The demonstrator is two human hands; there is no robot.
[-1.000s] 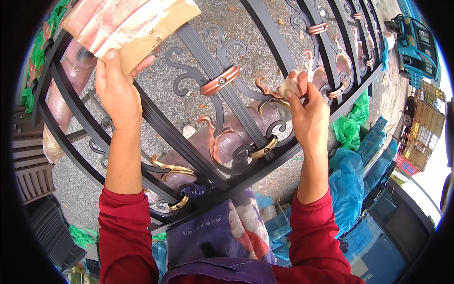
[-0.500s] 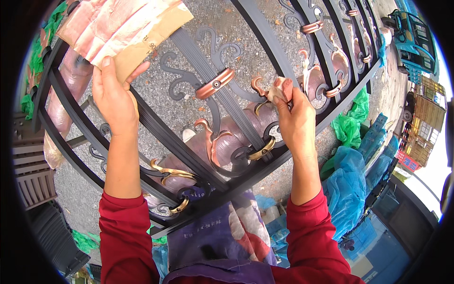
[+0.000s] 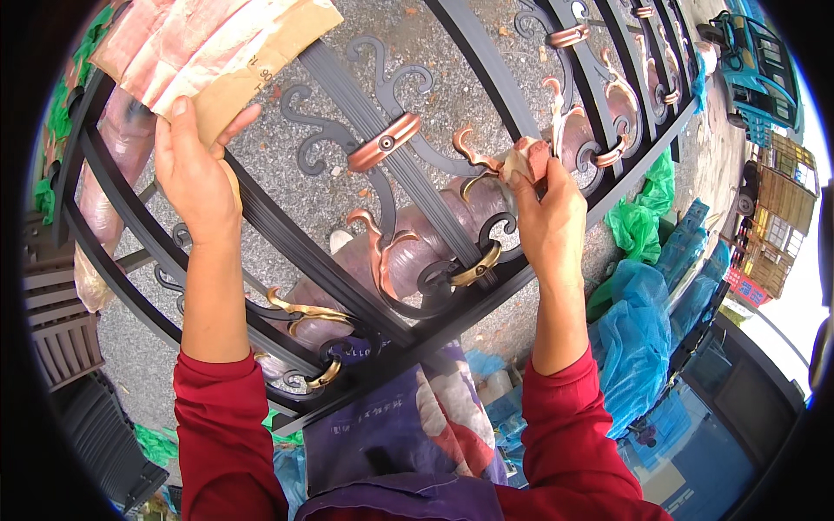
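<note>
My left hand [image 3: 198, 187] grips a cardboard sheet [image 3: 300, 43] with its thumb on the front. Pink, crinkled staining covers most of that sheet. In my right hand [image 3: 556, 221] a small crumpled pad [image 3: 526, 161], reddish and cream, is pinched between thumb and fingers. The pad sits against the lower end of a copper-coloured leaf scroll [image 3: 472, 146] on a black metal railing panel [image 3: 486, 65]. A copper collar [image 3: 385, 141] wraps a ribbed bar between my hands. Gold-toned leaf work [image 3: 308, 313] lies nearer me.
Plastic-wrapped rolls [image 3: 347, 269] run beneath the panel. Blue sheeting [image 3: 638, 334] and green netting [image 3: 643, 217] lie to the right. Slatted dark panels [image 3: 56, 317] stand at the left. A teal vehicle [image 3: 760, 82] is at the far right.
My right hand with the pad has slid slightly right and nearer along the leaf scroll, exposing more of it. The cardboard stays in my left hand; the whole view has shifted a little.
</note>
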